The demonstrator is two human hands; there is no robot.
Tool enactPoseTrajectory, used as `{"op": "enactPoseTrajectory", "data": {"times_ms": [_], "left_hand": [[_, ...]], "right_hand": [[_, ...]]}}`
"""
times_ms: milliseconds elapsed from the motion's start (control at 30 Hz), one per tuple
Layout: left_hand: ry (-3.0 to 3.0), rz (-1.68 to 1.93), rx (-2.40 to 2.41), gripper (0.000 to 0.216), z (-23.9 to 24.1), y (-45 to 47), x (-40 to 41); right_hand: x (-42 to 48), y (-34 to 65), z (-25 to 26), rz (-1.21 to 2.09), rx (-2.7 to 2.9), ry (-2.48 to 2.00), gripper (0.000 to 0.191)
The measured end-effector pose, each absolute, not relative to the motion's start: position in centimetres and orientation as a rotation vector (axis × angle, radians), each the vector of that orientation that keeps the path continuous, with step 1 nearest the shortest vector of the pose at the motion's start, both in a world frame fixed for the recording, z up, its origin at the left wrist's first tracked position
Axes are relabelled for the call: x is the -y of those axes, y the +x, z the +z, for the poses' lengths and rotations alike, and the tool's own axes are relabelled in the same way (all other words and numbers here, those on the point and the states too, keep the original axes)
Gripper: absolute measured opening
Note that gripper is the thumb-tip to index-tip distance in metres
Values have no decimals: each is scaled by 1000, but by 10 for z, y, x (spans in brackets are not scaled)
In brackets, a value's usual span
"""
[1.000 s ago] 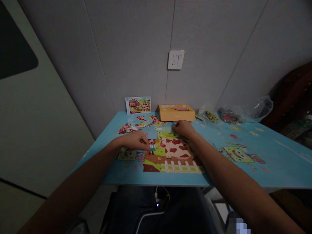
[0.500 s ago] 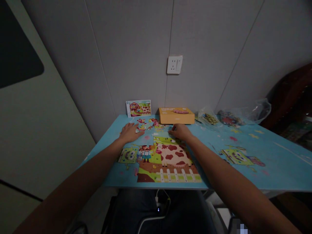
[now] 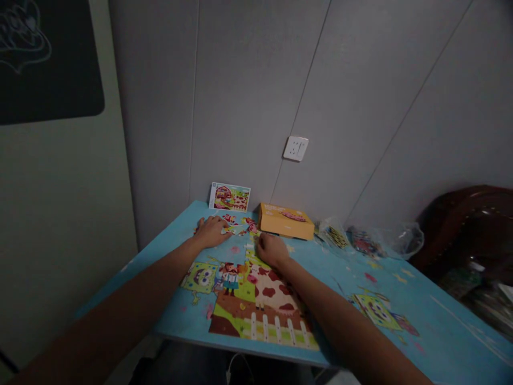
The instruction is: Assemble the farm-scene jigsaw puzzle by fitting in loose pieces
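Observation:
A partly assembled farm jigsaw puzzle [image 3: 260,305] with a spotted cow and a white fence lies on the blue table [image 3: 401,299]. My left hand [image 3: 211,232] rests on the loose puzzle pieces [image 3: 236,224] beyond the puzzle, fingers bent over them. My right hand [image 3: 271,249] lies knuckles up on the puzzle's far edge, fingers curled down; what is under them is hidden.
A picture card [image 3: 229,197] leans on the wall at the table's back. An orange box [image 3: 285,221] lies next to it. Clear plastic bags [image 3: 368,241] with pieces sit to the right. A wall socket [image 3: 295,148] is above. A dark chair [image 3: 468,230] stands far right.
My left hand left the puzzle's left side and reached forward to the loose pieces. My right hand shifted slightly left along the far edge. The camera swung, tilting the view.

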State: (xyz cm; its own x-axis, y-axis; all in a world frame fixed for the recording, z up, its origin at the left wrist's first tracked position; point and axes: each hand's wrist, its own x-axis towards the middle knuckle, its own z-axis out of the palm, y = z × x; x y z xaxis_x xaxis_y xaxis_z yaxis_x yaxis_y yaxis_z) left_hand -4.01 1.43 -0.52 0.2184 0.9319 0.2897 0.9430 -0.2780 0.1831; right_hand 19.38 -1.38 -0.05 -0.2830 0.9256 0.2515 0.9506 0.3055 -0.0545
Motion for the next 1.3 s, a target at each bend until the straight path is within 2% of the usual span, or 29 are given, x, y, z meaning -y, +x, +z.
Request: {"op": "enactPoseTrajectory", "data": {"times_ms": [200, 467, 600, 800, 1300], "left_hand": [[-2548, -511, 1704, 55, -3, -41, -7], [-2573, -646, 1500, 47, -4, -17, 0], [-2671, -588, 1437, 45, -9, -16, -2], [-2649, -534, 1556, 46, -11, -22, -4], [-2702, -445, 1578, 57, -7, -20, -3]], "right_hand": [[0, 183, -1, -168, 2235, -1829, 29], [0, 194, -2, -187, 2155, -1797, 28], [0, 195, 0, -179, 2163, -1774, 28], [-3, 198, -5, -104, 2218, -1684, 42], [-6, 200, -7, 50, 2396, -1479, 41]]}}
